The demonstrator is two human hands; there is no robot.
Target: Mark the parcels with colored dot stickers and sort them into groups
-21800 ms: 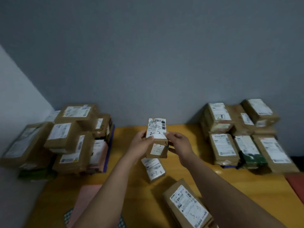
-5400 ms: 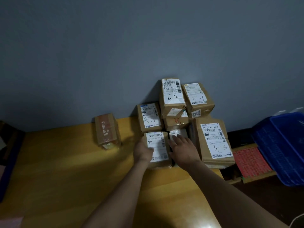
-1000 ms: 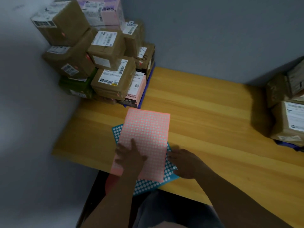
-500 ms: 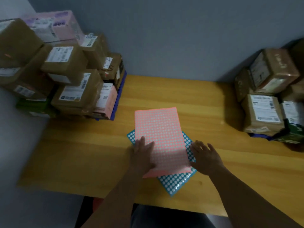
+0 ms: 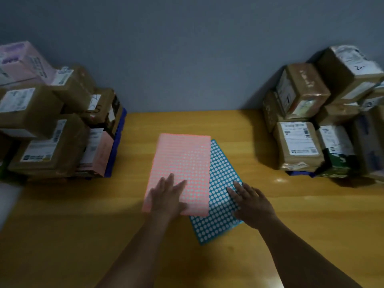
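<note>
The wooden table (image 5: 62,225) carries one stack of parcels (image 5: 47,129) at its ten o'clock and another parcel stack (image 5: 315,125) at two o'clock. At the centre lies a pink dot-sticker sheet (image 5: 182,159), overlapping a blue dot-sticker sheet (image 5: 218,206) that juts out toward its four o'clock. The left hand (image 5: 168,196) rests flat on the pink sheet, fingers straight; the right hand (image 5: 251,202) presses spread, straight fingers on the blue sheet's edge.

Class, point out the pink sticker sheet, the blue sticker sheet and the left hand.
pink sticker sheet (image 5: 182,154): head view, its bare middle
blue sticker sheet (image 5: 222,173): head view, uncovered right part
left hand (image 5: 168,196): head view, back of hand
</note>
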